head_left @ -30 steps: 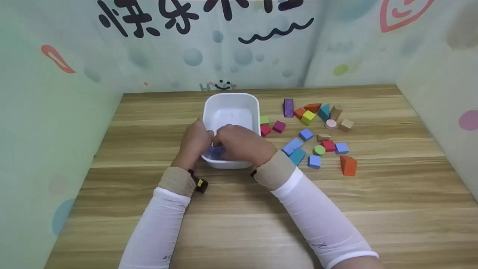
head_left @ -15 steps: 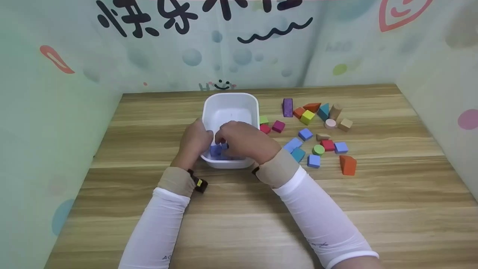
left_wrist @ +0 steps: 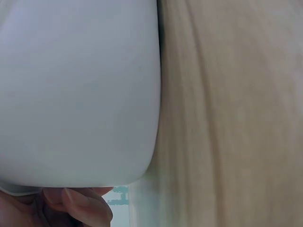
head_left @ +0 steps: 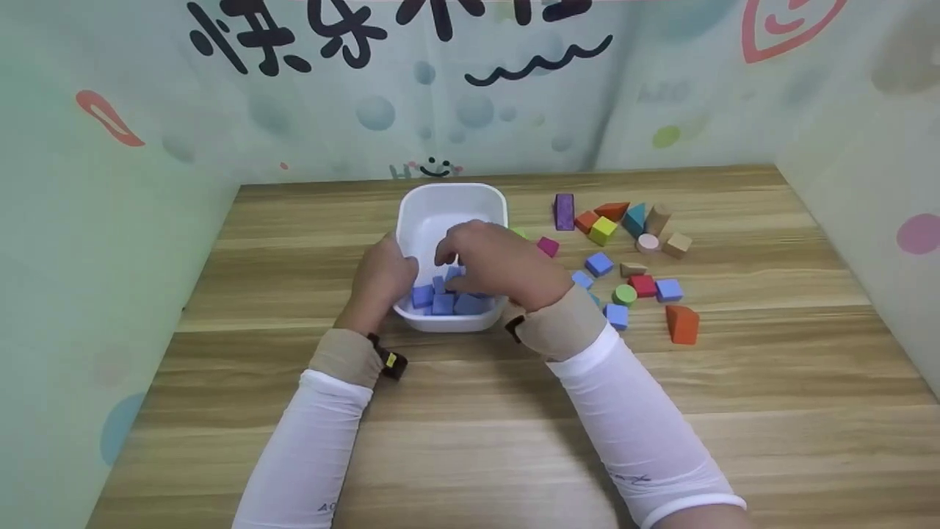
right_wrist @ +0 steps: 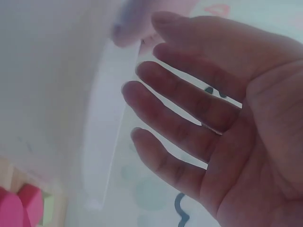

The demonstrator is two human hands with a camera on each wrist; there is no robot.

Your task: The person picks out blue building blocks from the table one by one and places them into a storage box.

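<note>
Blue blocks [head_left: 443, 304], squarish, in smooth round-cornered tub [head_left: 448, 206]; wood-grained table [head_left: 440, 448] beneath.

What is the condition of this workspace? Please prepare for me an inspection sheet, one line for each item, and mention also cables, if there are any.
Surface: wood-grain table, bare along its front part.
Job's things: white tub standing upright, with blue blocks gathered at its near end.
Clutter: loose blocks of mixed colours and shapes, scattered on the table to the tub's right; some are blue.
Hands: left hand grips the tub's left rim; right hand is over the tub, fingers apart, no block seen in its grasp.
Cables: nothing seen.
Surroundings: pale wall behind, printed with dots and black writing.
</note>
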